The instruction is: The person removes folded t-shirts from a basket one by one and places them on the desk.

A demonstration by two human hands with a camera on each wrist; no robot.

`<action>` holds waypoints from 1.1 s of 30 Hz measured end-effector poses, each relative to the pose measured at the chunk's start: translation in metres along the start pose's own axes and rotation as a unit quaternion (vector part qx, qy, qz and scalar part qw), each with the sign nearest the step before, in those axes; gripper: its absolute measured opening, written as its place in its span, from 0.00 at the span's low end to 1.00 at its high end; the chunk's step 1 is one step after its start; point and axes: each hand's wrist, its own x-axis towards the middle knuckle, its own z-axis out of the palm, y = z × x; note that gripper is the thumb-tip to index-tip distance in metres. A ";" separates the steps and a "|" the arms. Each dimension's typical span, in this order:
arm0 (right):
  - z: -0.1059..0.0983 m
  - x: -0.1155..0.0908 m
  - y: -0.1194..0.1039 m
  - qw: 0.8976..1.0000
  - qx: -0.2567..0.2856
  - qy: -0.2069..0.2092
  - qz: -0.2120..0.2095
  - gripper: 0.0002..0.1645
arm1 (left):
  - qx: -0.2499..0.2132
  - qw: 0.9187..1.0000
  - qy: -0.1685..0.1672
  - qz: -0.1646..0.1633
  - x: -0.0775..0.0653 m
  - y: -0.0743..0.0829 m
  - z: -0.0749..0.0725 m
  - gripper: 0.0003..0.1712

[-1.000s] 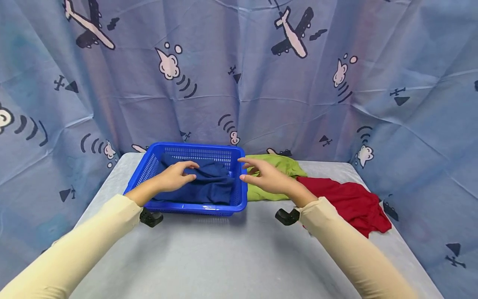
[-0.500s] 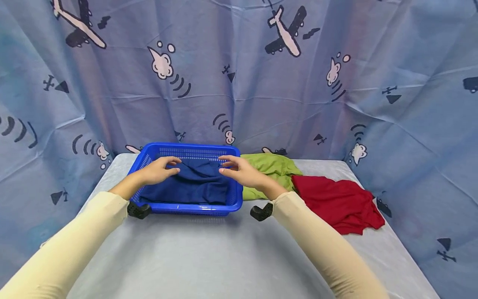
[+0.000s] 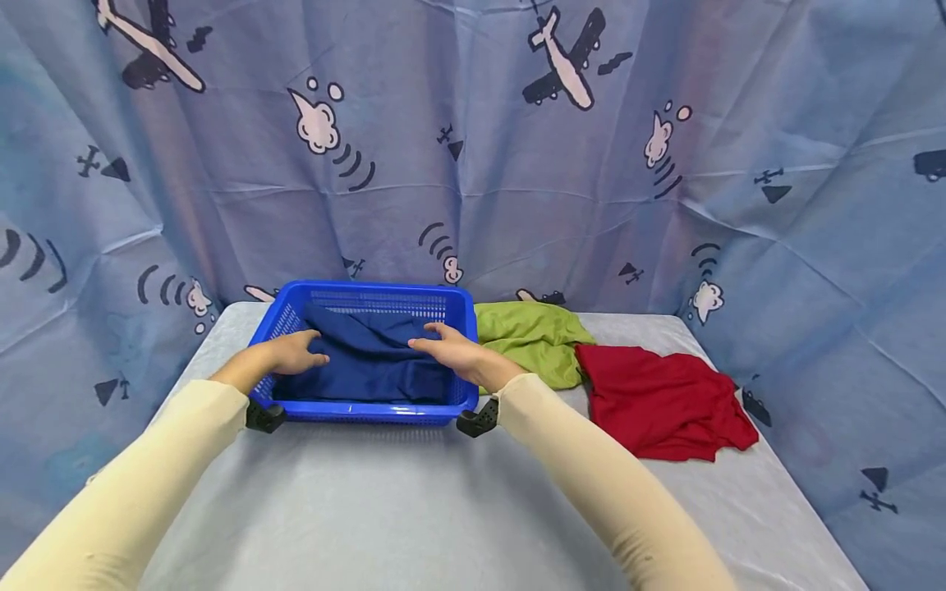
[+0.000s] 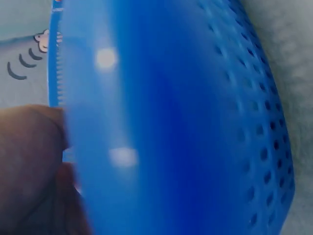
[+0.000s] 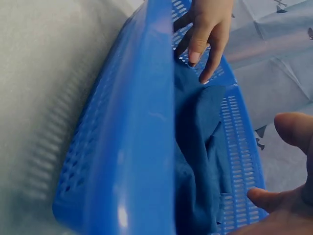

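Observation:
A blue plastic basket [image 3: 369, 410] with slotted sides stands on the table, and a crumpled navy cloth [image 3: 369, 373] lies inside it. My left hand [image 3: 294, 354] reaches over the basket's left side, fingers spread above the left part of the cloth. Over the right side is my right hand [image 3: 460, 353], thumb and fingers apart, pointing inward over the cloth. The right wrist view shows both the left hand [image 5: 209, 36] and the right hand [image 5: 288, 191] with nothing gripped. In the left wrist view the near rim [image 4: 146, 127] hides most of the left hand [image 4: 29, 156].
A lime green cloth [image 3: 535, 341] lies just right of the basket. Beyond it a dark red cloth [image 3: 665, 402] is spread near the table's right edge. A blue curtain [image 3: 562, 189] printed with planes hangs behind the pale grey table [image 3: 384, 509].
My two hands have come leftward over the basket, then lowered toward its sides and spread apart. The navy cloth stays in the basket, and the other cloths have not moved.

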 end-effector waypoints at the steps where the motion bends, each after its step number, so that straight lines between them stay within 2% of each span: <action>1: 0.001 0.002 0.001 1.000 -0.001 0.003 0.007 0.43 | 0.000 1.000 -0.009 -0.013 0.000 0.001 0.000 0.39; 4: 0.003 0.007 0.002 1.000 0.012 0.008 0.024 0.42 | -0.029 0.998 -0.038 -0.042 0.003 0.003 0.002 0.44; 7: 0.004 0.012 0.003 0.999 0.035 0.004 0.040 0.43 | -0.086 0.991 -0.071 -0.067 0.007 0.000 0.002 0.48; 12: 0.007 0.020 0.001 0.996 0.053 -0.009 0.065 0.47 | -0.194 0.972 -0.104 -0.086 0.008 -0.012 -0.002 0.51; 15: 0.009 0.024 -0.001 0.995 0.057 -0.014 0.080 0.49 | -0.237 0.960 -0.118 -0.087 0.007 -0.018 -0.007 0.51; 18: 0.010 0.027 -0.001 0.994 0.058 -0.019 0.091 0.49 | -0.243 0.957 -0.133 -0.089 0.007 -0.022 -0.011 0.51; 22: 0.010 0.030 -0.001 0.994 0.046 -0.018 0.096 0.48 | -0.215 0.962 -0.149 -0.079 0.009 -0.024 -0.014 0.51; 26: 0.010 0.031 0.002 0.995 0.032 -0.014 0.095 0.47 | -0.214 0.963 -0.153 -0.053 0.009 -0.023 -0.012 0.52; 33: 0.012 0.032 0.007 0.995 0.033 -0.036 0.091 0.49 | -0.269 0.946 -0.178 -0.044 0.006 -0.024 -0.010 0.52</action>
